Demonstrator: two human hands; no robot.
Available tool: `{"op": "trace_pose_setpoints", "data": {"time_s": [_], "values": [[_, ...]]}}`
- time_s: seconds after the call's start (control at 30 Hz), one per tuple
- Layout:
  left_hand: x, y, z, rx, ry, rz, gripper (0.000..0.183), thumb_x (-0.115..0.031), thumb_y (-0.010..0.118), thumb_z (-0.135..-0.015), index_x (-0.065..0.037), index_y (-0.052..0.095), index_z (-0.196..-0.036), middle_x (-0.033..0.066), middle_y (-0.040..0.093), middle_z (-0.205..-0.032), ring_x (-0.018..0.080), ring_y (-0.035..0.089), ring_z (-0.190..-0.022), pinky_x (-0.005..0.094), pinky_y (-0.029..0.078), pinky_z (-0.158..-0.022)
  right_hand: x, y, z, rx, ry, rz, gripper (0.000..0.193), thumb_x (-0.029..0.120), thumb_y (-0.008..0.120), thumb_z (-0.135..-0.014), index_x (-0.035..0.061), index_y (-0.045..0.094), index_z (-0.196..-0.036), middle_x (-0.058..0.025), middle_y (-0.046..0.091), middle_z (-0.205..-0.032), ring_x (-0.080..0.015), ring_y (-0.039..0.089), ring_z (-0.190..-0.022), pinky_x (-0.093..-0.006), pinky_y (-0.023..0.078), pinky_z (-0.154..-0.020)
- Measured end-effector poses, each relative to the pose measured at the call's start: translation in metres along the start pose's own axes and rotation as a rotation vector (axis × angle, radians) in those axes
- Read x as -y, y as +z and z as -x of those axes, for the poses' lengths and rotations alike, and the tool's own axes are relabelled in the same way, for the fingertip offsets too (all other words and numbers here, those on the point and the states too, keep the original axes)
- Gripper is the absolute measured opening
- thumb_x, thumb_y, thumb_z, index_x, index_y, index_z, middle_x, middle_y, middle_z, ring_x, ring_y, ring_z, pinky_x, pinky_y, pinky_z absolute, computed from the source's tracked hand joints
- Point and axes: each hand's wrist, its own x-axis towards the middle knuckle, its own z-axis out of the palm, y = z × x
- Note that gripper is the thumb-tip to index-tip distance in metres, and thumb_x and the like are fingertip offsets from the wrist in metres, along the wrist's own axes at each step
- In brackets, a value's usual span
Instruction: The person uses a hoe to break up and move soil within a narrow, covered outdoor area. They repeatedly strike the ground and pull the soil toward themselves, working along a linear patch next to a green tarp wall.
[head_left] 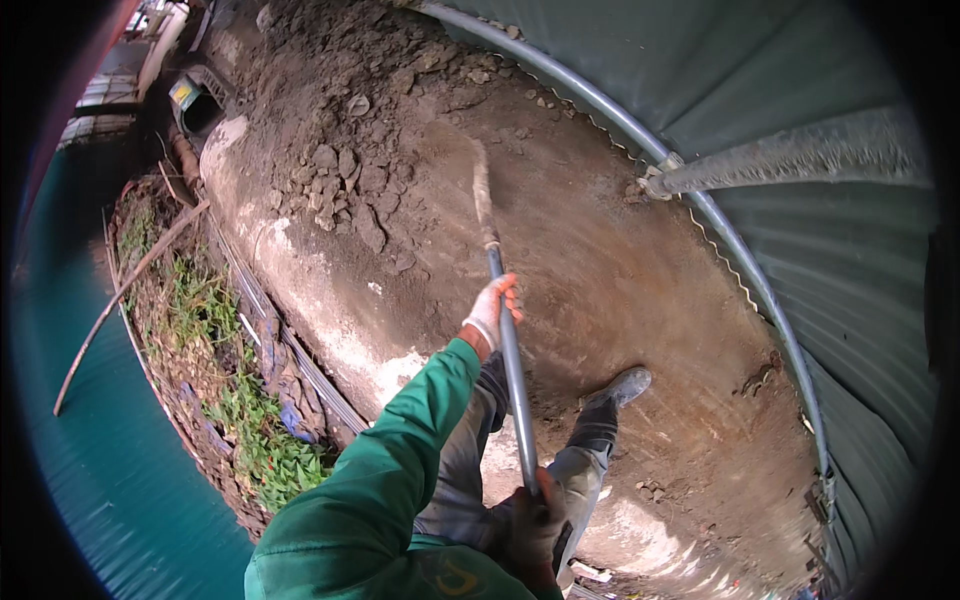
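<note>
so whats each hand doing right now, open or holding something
Left hand: closed, holding the long gray handle.
Right hand: closed around the same handle, lower in view.

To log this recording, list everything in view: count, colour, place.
Long tool: 1, grey, centre
Clods: many, brown, upper left
Ground: 1, mostly brown, middle
Pipe: 1, grey, curved, right
Post: 1, grey, upper right
Sheeting: count unclear, dark green, right
Surface: 1, teal, left
Plants: several, green, left
Stick: 1, brown, left
Rods: several, grey, left
Unclear object: 1, grey, upper left
Trousers: 1, grey, lower centre
Shoe: 1, grey, right of centre
Sleeve: 1, green, lower left
Left hand: 1, white-orange, centre
Right hand: 1, shadowed, lower centre
</note>
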Motion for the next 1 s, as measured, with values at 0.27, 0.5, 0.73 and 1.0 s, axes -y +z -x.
{"op": "trace_pose_setpoints", "data": {"time_s": [0.27, 0.5, 0.73, 1.0], "values": [[0.261, 0.034, 0.043, -0.083, -0.368, -0.188, 0.02, -0.023, 0.072, -0.095, -0.007, 0.06, -0.091, 0.0076, 0.06, -0.071, 0.0216, 0.063, -0.058, 0.0397, 0.057, -0.051, 0.001, -0.178, 0.062, -0.519, 1.019, -0.317, 0.044, 0.055, 0.058, -0.099, 0.0133, 0.064, -0.112, -0.0039, 0.052, -0.064, -0.0177, 0.047, -0.047, -0.0339, 0.038, -0.036], [0.417, 0.013, 0.051, -0.109, -0.541, -0.117, 0.021, -0.023, 0.071, -0.095, -0.006, 0.06, -0.09, 0.0083, 0.064, -0.074, 0.0224, 0.066, -0.06, 0.0429, 0.062, -0.056, -0.051, -0.285, 0.091, -0.407, 1.184, -0.184, 0.047, 0.059, 0.058, -0.097, 0.0127, 0.062, -0.105, -0.009, 0.054, -0.06, -0.0232, 0.049, -0.044, -0.0401, 0.041, -0.035], [0.213, -0.008, -0.021, -0.307, -0.085, -0.037, 0.025, -0.023, 0.062, -0.097, -0.01, 0.057, -0.076, 0.0057, 0.053, -0.056, 0.0238, 0.055, -0.044, 0.0378, 0.051, -0.047, -0.004, -0.148, -0.045, -0.078, 0.552, -0.147, 0.04, 0.03, 0.058, -0.1, -0.0014, 0.059, -0.125, -0.0107, 0.064, -0.082, -0.0129, 0.055, -0.047, -0.0266, 0.042, -0.039], [0.21, -0.02, 0.041, -0.461, 0.169, -0.153, 0.017, -0.016, 0.06, -0.091, -0.002, 0.055, -0.083, 0.0098, 0.057, -0.059, 0.0239, 0.056, -0.043, 0.0395, 0.048, -0.039, 0.004, -0.172, -0.007, -0.096, 0.727, -0.284, 0.046, 0.036, 0.063, -0.099, -0.0002, 0.057, -0.127, -0.0133, 0.067, -0.092, -0.0138, 0.058, -0.052, -0.0275, 0.044, -0.044]]}}
